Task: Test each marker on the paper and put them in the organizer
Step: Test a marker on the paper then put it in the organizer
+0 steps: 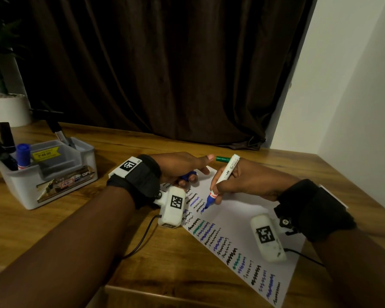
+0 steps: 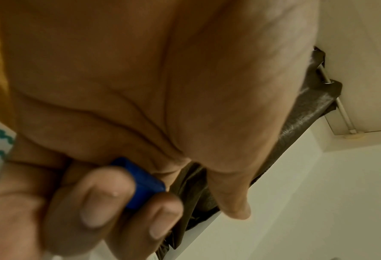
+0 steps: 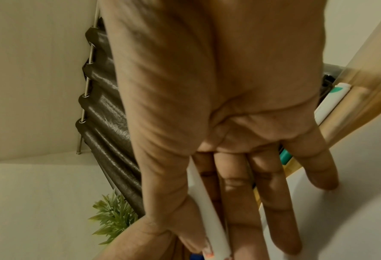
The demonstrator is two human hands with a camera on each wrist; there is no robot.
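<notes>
My right hand (image 1: 236,185) pinches a white marker with a blue tip (image 1: 223,180), its nib touching the white paper (image 1: 238,221) among rows of black, blue and green squiggles. The marker's white barrel (image 3: 205,211) runs between thumb and fingers in the right wrist view. My left hand (image 1: 182,170) rests on the paper's far left corner with its fingers curled round the blue cap (image 1: 188,175), (image 2: 140,183). A green-capped marker (image 1: 223,159) lies on the table beyond both hands. The grey organizer (image 1: 51,181) stands at the left with several markers upright in it.
A white plant pot (image 1: 8,108) stands at the table's back left corner. A dark brown curtain (image 1: 165,63) hangs behind the wooden table (image 1: 165,263), with a white wall at the right. Black cables trail from the wrist cameras over the table.
</notes>
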